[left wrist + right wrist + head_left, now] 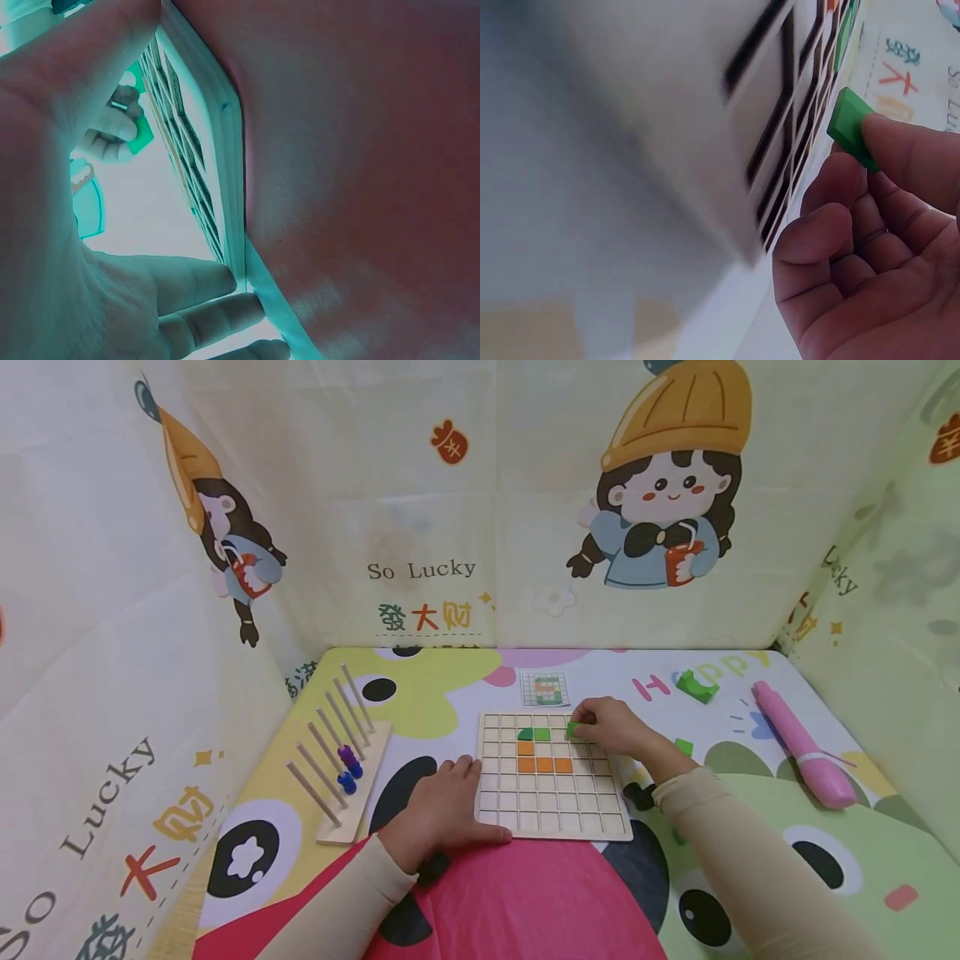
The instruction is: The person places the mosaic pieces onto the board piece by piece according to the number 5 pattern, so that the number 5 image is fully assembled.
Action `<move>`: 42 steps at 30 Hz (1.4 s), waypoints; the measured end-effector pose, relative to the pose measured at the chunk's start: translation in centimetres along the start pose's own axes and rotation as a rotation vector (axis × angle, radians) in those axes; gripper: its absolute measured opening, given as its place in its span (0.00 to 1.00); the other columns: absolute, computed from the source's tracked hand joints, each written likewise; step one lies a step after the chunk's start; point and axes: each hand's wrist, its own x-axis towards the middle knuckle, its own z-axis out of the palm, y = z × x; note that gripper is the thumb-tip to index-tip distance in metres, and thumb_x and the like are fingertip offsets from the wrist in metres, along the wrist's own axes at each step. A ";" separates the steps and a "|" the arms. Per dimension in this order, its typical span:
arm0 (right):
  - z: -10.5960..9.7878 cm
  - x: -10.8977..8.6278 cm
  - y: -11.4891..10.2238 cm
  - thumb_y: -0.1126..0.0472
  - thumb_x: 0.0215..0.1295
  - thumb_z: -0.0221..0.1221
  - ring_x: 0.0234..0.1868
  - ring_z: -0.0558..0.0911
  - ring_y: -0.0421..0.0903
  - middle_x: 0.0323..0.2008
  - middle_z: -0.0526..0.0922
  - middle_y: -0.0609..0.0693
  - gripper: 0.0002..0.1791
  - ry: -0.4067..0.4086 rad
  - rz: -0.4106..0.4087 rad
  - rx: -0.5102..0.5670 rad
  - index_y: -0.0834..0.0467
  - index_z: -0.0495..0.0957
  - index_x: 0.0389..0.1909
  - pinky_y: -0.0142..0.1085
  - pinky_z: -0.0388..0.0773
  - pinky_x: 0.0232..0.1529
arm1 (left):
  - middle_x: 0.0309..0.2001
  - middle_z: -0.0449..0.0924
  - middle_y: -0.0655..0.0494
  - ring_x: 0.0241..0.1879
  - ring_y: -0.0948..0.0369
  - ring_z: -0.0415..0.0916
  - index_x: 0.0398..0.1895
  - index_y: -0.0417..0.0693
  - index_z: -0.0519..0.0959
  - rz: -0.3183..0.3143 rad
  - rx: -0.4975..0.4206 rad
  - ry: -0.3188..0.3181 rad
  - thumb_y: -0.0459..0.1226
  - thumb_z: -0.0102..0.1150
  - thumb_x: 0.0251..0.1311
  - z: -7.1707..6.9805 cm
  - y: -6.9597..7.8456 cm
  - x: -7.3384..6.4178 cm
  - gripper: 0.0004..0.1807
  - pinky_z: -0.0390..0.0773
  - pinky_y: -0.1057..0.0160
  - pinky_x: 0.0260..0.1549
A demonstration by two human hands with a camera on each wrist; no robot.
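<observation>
A wooden grid board (555,822) lies on the table in front of me. Several orange square tiles (545,765), a green square tile (542,734) and a dark green tile with a rounded side (525,734) sit in its cells. My left hand (442,810) rests at the board's near left corner, thumb along the front edge and fingers along the left side. Over the board's far right part, my right hand (611,727) pinches another green square tile (851,124) between thumb and fingertips. Behind the board lies a small printed pattern card (546,690).
To the left stands a wooden peg rack (341,833) with several blue and purple beads (349,762) by its pegs. Green pieces (697,687) lie at the back right, and a loose green tile (683,747) by my right forearm. Farther right lies a pink wand-shaped thing (798,739).
</observation>
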 end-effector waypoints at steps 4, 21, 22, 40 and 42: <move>0.7 0.6 -0.5 0.62 0.70 0.62 0.40 0.77 0.48 0.37 0.83 0.50 0.04 -0.009 -0.012 0.006 0.58 0.82 0.41 0.42 0.73 0.47 | 0.67 0.72 0.49 0.61 0.52 0.72 0.76 0.44 0.66 0.000 -0.003 -0.004 0.77 0.67 0.39 0.1 0.1 0.0 0.66 0.86 0.51 0.46; 1.3 2.0 -2.1 0.63 0.70 0.62 0.40 0.79 0.48 0.37 0.86 0.51 0.03 -0.060 -0.003 -0.112 0.57 0.83 0.39 0.47 0.78 0.51 | 0.69 0.71 0.48 0.63 0.51 0.72 0.77 0.45 0.65 -0.005 0.007 -0.009 0.78 0.66 0.38 0.2 -0.1 0.2 0.67 0.86 0.51 0.47; 1.3 2.1 -2.2 0.63 0.70 0.62 0.41 0.80 0.49 0.38 0.86 0.51 0.03 -0.060 -0.013 -0.131 0.58 0.84 0.39 0.48 0.78 0.52 | 0.69 0.71 0.48 0.63 0.51 0.72 0.77 0.45 0.65 -0.006 0.005 -0.010 0.78 0.66 0.38 0.2 -0.1 0.2 0.67 0.86 0.50 0.47; 0.9 1.1 -1.9 0.64 0.68 0.59 0.42 0.80 0.53 0.42 0.84 0.57 0.14 -0.043 -0.028 -0.219 0.62 0.83 0.52 0.51 0.79 0.51 | 0.69 0.71 0.48 0.62 0.51 0.72 0.76 0.44 0.66 -0.007 0.004 -0.017 0.77 0.67 0.38 0.2 0.1 0.2 0.67 0.86 0.50 0.47; 0.6 0.8 -1.4 0.64 0.69 0.59 0.42 0.80 0.54 0.43 0.84 0.58 0.14 -0.038 -0.027 -0.211 0.62 0.83 0.53 0.51 0.79 0.50 | 0.69 0.71 0.48 0.62 0.51 0.72 0.76 0.44 0.66 -0.009 0.007 -0.013 0.78 0.67 0.38 0.3 0.0 0.2 0.67 0.86 0.50 0.47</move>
